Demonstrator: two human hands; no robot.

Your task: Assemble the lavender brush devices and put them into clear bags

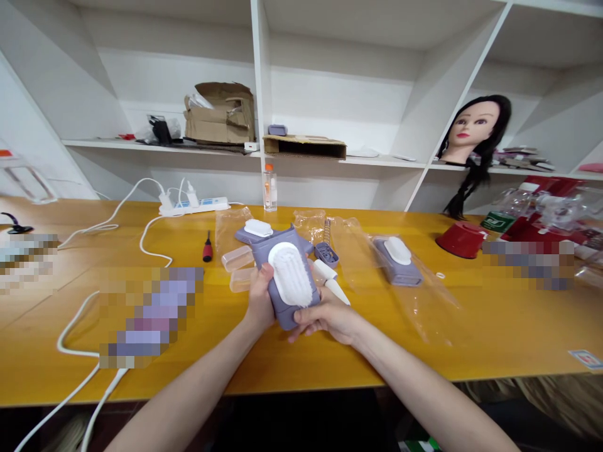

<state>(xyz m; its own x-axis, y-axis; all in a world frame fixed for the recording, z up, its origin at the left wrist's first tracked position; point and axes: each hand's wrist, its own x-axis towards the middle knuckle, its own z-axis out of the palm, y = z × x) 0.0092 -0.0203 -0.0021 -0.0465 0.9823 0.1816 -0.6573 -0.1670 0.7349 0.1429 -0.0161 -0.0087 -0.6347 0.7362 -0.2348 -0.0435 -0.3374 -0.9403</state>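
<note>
Both my hands hold a lilac plastic hair brush [282, 301] with a white oval bristle pad facing up. My left hand [260, 295] grips its left side, and my right hand [325, 317] cradles its lower end. Just beyond them lie a lilac part with a white cap [258, 228], a white tapered piece [330, 280] and a small lilac part [326, 254]. A metal spring [326, 231] stands behind that part. Two clear plastic cases [238, 258] lie to the left, near a red-handled screwdriver [207, 247]. A second lilac brush [397, 267] rests on clear plastic to the right.
The orange wooden table [494, 339] holds a power strip [193, 206] with white cables, a plastic bottle [270, 188] and a red cup [460, 238]. Pixelated patches hide several spots. White shelves behind hold a torn cardboard box [220, 116] and a mannequin head [473, 129].
</note>
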